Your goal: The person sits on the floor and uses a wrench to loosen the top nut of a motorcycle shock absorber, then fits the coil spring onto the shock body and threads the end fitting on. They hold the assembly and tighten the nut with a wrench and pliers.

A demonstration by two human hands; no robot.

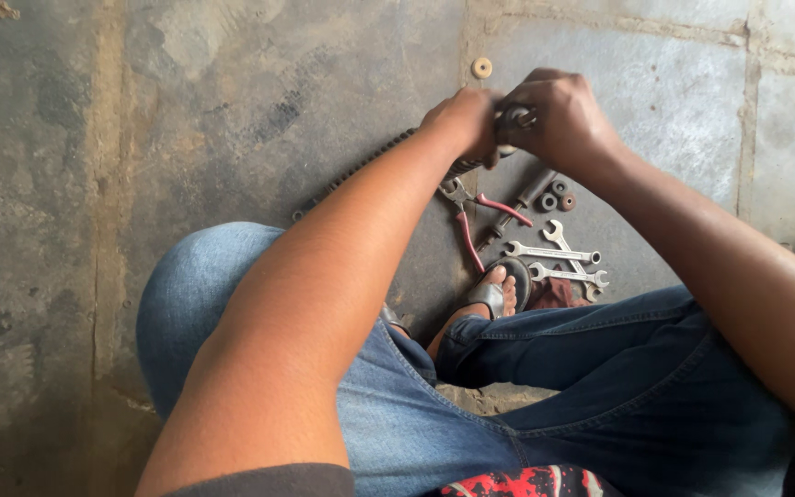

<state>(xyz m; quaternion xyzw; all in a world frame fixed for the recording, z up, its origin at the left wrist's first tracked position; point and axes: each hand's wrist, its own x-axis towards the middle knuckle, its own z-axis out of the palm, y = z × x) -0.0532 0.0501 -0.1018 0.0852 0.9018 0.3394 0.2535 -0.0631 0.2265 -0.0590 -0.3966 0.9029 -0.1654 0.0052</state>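
Hands, left hand [462, 120] and right hand [558, 115], clamp fully around the end of a ribbed dark part [361, 170] above the floor, apparently mid-twist; next needs firm counter-grip, 3 wrenches [558, 260] nearby.

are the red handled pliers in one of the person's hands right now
No, the red-handled pliers lie on the concrete floor beside the wrenches, while both hands grip a dark part higher up.
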